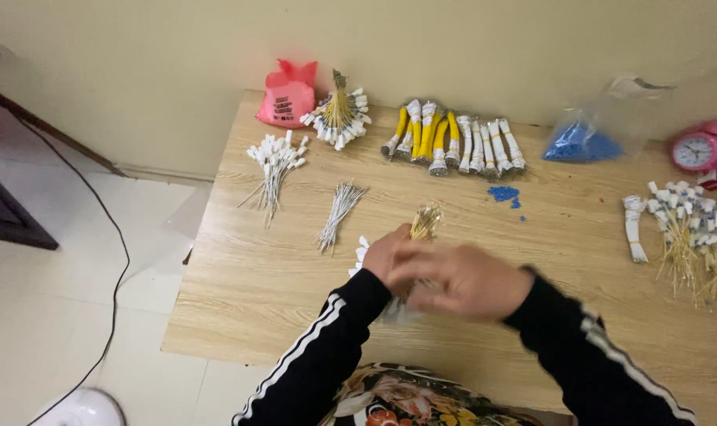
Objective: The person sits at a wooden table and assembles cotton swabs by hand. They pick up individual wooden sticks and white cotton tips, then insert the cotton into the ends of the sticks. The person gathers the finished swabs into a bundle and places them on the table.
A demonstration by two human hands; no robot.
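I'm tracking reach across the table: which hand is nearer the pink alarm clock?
The right hand. It sits mid-table, well left of the pink alarm clock at the far right edge; the left hand is farther left still, gripping the gold-tipped bundle.

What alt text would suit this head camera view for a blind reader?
Both hands, left and right, grip a bundle of thin gold sticks over a wooden table. Other stick bundles and a pink clock lie around.
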